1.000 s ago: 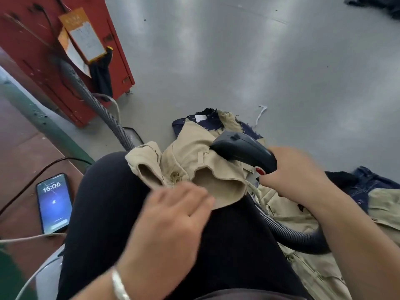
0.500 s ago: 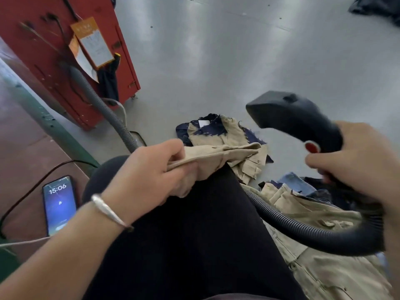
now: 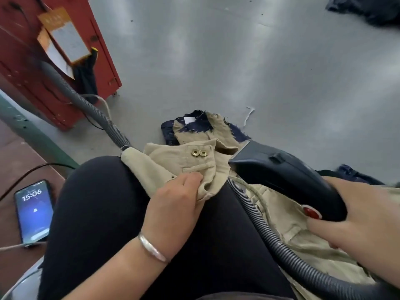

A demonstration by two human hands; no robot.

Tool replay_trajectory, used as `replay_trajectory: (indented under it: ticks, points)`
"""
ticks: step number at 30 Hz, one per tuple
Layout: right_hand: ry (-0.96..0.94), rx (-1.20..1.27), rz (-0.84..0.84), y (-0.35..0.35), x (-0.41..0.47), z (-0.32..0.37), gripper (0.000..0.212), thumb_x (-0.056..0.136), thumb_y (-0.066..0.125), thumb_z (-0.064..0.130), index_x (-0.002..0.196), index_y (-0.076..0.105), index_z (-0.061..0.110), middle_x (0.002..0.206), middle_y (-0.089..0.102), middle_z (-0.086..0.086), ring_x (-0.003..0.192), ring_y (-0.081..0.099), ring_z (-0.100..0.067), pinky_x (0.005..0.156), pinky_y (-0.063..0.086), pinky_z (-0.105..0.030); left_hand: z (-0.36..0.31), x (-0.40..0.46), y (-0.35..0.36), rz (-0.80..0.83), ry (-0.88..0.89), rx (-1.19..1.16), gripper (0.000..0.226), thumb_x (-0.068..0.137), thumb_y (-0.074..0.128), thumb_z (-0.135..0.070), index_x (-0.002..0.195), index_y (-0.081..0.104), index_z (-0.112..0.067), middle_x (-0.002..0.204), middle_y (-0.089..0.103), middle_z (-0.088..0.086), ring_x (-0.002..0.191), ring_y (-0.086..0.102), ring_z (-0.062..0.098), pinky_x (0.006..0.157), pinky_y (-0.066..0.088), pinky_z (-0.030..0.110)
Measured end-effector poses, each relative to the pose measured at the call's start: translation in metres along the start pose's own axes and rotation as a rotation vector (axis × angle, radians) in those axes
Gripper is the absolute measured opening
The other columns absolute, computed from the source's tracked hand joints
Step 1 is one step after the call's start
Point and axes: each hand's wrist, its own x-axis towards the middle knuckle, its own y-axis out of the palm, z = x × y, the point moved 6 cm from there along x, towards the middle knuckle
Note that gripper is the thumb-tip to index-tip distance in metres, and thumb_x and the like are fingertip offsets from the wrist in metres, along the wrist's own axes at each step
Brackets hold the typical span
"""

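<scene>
A beige garment [image 3: 173, 161] with two brass snap buttons [image 3: 199, 152] lies over my knee, which is clothed in black. My left hand [image 3: 175, 200] grips a fold of its cloth just below the buttons. My right hand [image 3: 365, 221] holds a dark hand-held suction nozzle [image 3: 287, 176] with a red button [image 3: 311, 212]; its mouth points at the garment's right edge. A grey ribbed hose [image 3: 266, 232] runs from the nozzle across my lap.
More beige and navy garments [image 3: 194, 126] lie on the grey floor ahead and to my right. A red cabinet [image 3: 28, 61] with paper tags stands at the left, a second hose [image 3: 86, 105] leading from it. A phone [image 3: 34, 213] lies charging at my left.
The nozzle has come down from mid-air to the garment's right edge. My left hand has turned the cloth so that the snap buttons show.
</scene>
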Motion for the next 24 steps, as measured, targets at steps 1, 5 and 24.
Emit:
replay_trajectory:
  ticks: [1, 5, 24]
  points:
    - [0.000, -0.016, 0.019, 0.005, 0.002, -0.002, 0.042, 0.052, 0.054, 0.055, 0.094, 0.050, 0.058, 0.060, 0.061, 0.031, 0.048, 0.060, 0.001, 0.046, 0.051, -0.034, -0.006, 0.004, 0.002, -0.005, 0.003, -0.015, 0.030, 0.084, 0.046, -0.031, 0.085, 0.066, -0.009, 0.073, 0.064, 0.002, 0.059, 0.061, 0.020, 0.055, 0.045, 0.027]
    - [0.037, -0.075, 0.075, 0.037, 0.033, -0.013, 0.017, 0.071, 0.069, 0.034, 0.081, 0.057, 0.035, 0.059, 0.063, 0.010, 0.047, 0.058, -0.006, 0.049, 0.046, -0.030, -0.014, 0.003, 0.008, 0.025, -0.012, -0.075, 0.017, 0.071, 0.073, -0.014, 0.074, 0.057, -0.008, 0.063, 0.055, 0.000, 0.052, 0.053, 0.018, 0.051, 0.039, 0.022]
    - [0.066, 0.190, -0.030, 0.029, 0.055, -0.037, 0.016, 0.074, 0.074, 0.024, 0.072, 0.058, 0.023, 0.046, 0.060, 0.007, 0.032, 0.053, -0.003, 0.035, 0.038, -0.016, 0.029, 0.025, 0.004, -0.040, -0.234, -0.152, 0.024, 0.083, 0.061, -0.014, 0.077, 0.038, -0.014, 0.060, 0.038, -0.010, 0.051, 0.034, 0.009, 0.052, 0.017, 0.028]
